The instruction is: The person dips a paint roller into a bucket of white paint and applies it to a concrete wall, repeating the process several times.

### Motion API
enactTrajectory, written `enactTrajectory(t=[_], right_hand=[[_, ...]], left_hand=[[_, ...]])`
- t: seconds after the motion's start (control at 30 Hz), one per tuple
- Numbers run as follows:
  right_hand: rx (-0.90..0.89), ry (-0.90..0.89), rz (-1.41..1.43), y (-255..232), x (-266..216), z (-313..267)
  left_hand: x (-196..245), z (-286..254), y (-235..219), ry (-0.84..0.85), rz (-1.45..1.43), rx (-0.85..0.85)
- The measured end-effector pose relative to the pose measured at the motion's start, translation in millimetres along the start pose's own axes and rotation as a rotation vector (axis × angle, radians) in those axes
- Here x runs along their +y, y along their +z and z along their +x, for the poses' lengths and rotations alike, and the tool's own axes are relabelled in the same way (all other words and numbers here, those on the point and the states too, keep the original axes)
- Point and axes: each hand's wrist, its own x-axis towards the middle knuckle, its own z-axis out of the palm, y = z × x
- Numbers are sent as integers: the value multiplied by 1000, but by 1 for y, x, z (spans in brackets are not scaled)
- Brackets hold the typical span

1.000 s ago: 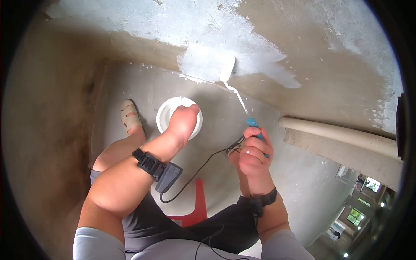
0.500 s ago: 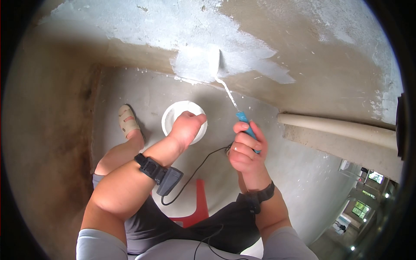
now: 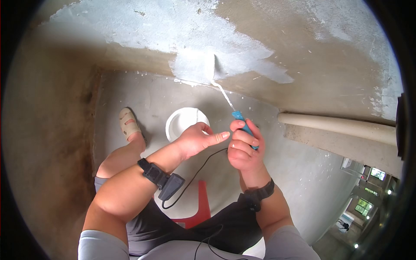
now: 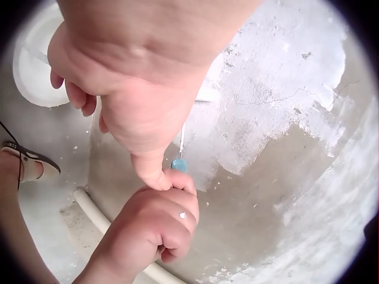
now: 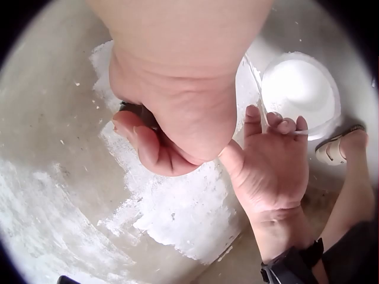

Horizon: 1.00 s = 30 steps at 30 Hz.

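In the head view the right hand (image 3: 246, 146) grips the blue handle (image 3: 243, 123) of a paint roller, whose white roller head (image 3: 210, 67) lies against the wall over a wet white patch. Beside it the left hand (image 3: 198, 140) holds nothing, its thumb stretched toward the right hand and its other fingers loosely bent. The left wrist view has the left thumb tip at the right hand (image 4: 157, 222), near the handle's blue end (image 4: 179, 165). A white bucket (image 3: 175, 125) stands on the floor just behind the left hand, with white inside.
A wall (image 3: 303, 91) partly coated in white rises ahead, and a pale pipe (image 3: 338, 126) runs along its base at the right. A sandalled foot (image 3: 128, 122) is left of the bucket. A red stool edge (image 3: 203, 201) shows between the legs, and a black cable hangs from the left wrist device.
The left hand has moved from over the bucket toward the right hand, its thumb now extended. The right hand and the roller have shifted left in the view.
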Motion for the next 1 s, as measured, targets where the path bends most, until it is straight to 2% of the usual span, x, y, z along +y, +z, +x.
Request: enactTrajectory(t=[0.03,0.27,0.33,0.53,0.67,0.8,1.0], right_hand=[[0,-1,0,0,0,1],[15,10,-47,-1,-2,3],[30,12,-72,-2,-3,3],[105,12,-209,-8,-9,5],[284,10,-314,-10,-14,3],[465,68,-438,-11,-11,5],[539,34,-512,-9,-12,7]], left_hand=[[-6,4,1,47,-1,-32],[-7,5,3,37,52,-8],[-2,5,2,18,-104,-72],[-7,5,4,46,-177,-95],[-7,7,2,29,-166,-112],[-1,6,4,-82,-240,-21],[-3,9,-1,-75,-185,-21]])
